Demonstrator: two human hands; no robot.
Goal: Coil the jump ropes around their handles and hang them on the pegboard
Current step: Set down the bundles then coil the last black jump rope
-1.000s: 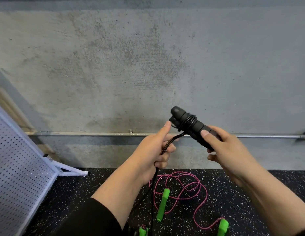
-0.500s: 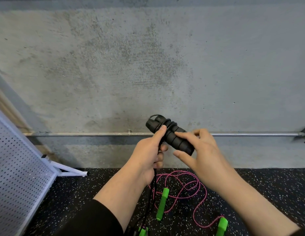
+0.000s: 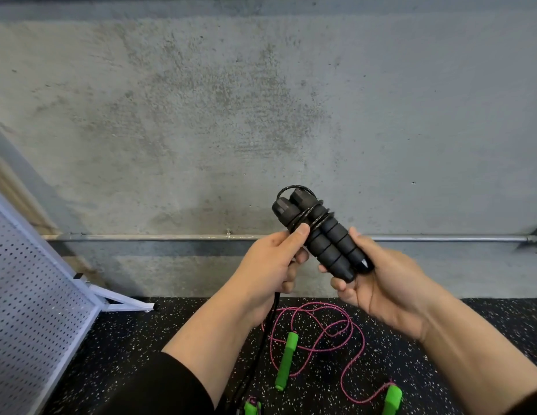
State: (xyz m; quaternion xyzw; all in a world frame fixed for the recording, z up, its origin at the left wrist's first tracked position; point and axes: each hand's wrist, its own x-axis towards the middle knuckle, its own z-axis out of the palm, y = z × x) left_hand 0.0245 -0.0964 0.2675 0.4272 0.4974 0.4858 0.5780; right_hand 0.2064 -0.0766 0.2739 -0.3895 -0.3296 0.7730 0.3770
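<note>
Below my grip, on the floor (image 3: 486, 330), I see green handles (image 3: 286, 359) with a pink rope (image 3: 355, 333). My right hand (image 3: 384, 287) grips the black handles (image 3: 324, 235) at their lower end. My left hand (image 3: 268, 266) pinches the black rope (image 3: 307, 214), wound around their upper part. Far left of the grip leans the pegboard (image 3: 30, 295).
</note>
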